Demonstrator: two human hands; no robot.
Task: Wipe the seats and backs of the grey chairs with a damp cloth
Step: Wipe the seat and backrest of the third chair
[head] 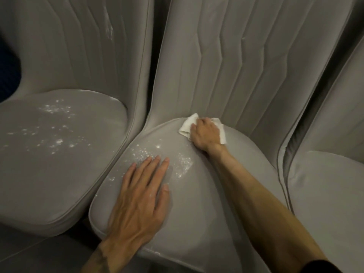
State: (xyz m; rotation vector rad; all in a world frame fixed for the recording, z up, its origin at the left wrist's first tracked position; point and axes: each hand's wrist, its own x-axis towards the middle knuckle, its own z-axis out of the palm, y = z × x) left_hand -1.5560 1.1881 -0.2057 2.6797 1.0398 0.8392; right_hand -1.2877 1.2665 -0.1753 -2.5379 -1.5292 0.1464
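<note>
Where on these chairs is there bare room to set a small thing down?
The left chair's seat holds nothing, only white specks. The right chair's seat is bare too. The middle seat is crowded: the left hand lies flat at its front, the right hand grips the white cloth by the backrest.

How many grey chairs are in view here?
3: left chair, middle chair, and right chair, partly cut off by the edge. Others may be out of frame.
</note>
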